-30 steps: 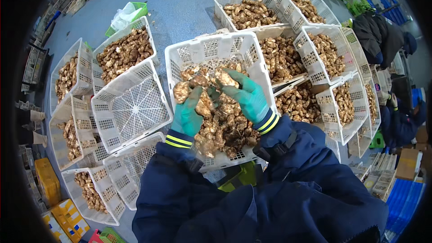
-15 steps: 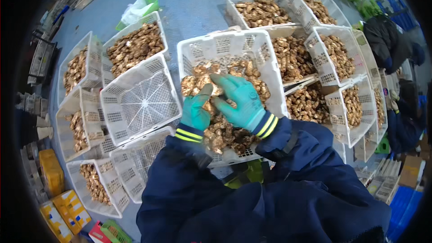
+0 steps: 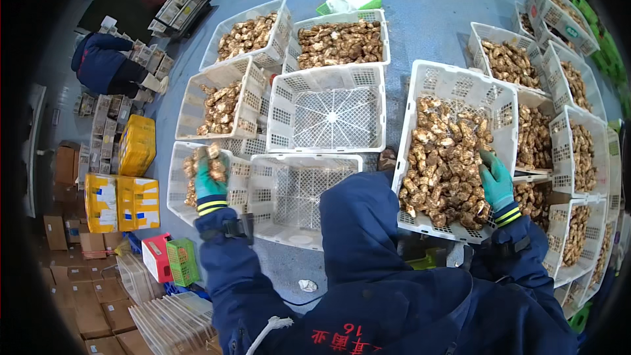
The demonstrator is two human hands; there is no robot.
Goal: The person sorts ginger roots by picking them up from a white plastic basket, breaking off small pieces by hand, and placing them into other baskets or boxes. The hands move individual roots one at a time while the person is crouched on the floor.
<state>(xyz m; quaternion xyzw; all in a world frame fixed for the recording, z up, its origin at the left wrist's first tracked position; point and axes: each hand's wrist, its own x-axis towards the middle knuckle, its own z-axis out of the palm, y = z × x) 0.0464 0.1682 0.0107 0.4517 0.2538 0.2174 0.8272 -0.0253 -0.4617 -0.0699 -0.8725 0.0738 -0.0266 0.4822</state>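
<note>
The left hand point(image 3: 209, 185) holds blurred mushrooms point(image 3: 213, 154); at 1 white crate point(image 3: 458, 84), I cannot tell whether the right hand point(image 3: 497, 183) grips anything.

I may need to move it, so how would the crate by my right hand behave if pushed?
The white crate would probably hold its shape, since its perforated plastic looks stiff. It should feel fairly heavy, given the mushrooms heaped inside. Those lie loose with no lid, so they may shift if it tips.

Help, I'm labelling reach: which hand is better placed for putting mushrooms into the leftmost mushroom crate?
Left hand, likely: it's over that crate, seemingly gripping mushrooms; the right hand is at another crate, farther right.
</note>
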